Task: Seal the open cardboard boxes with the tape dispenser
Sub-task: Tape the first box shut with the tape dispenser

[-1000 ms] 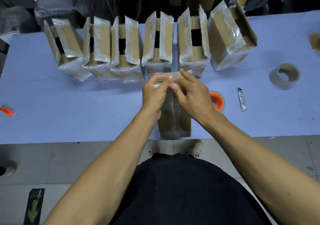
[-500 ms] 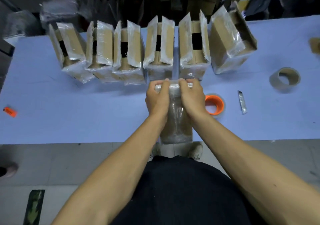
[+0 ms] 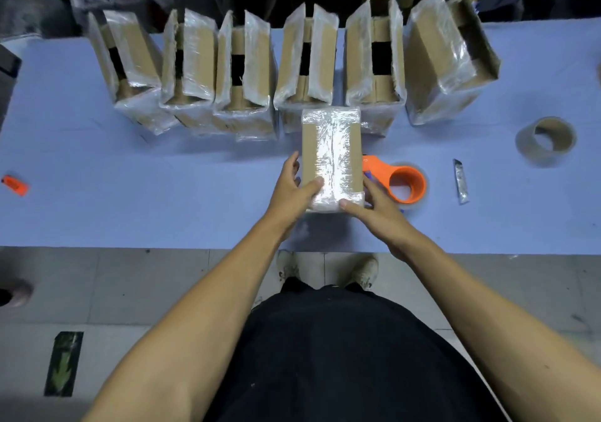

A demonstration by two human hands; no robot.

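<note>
On a pale blue table (image 3: 97,174) whose near edge runs just behind the wrists, a person steadies a closed, taped box (image 3: 331,158) with both hands. Bare tabletop stretches wide to the left of the fingers and in a narrower band to the right; beyond the fingertips the way is closed by a row of six open boxes (image 3: 247,70), film-wrapped, flaps standing up, the sixth, at the far right (image 3: 445,57), tipped on its side. The taped box's far end nearly touches that row.

The left hand (image 3: 289,190) grips the box's left side, fingers reaching along the side wall and thumb curled over the top near corner. The right hand (image 3: 374,207) holds the near right corner, thumb pressed on the near top edge, fingers against the right wall. Both forearms come up from the bottom of the frame and close in on the box.

Just beside the right fingers, almost touching them, lies the orange tape dispenser (image 3: 400,181), hemming that side. Farther right are a small knife-like tool (image 3: 461,182) and, well apart, a brown tape roll (image 3: 546,142). Far to the left of the fingers, near the table's end, sits a small orange object (image 3: 14,184), too small to identify. Below the table edge, tiled floor and two pale shoes (image 3: 366,270) are visible.
</note>
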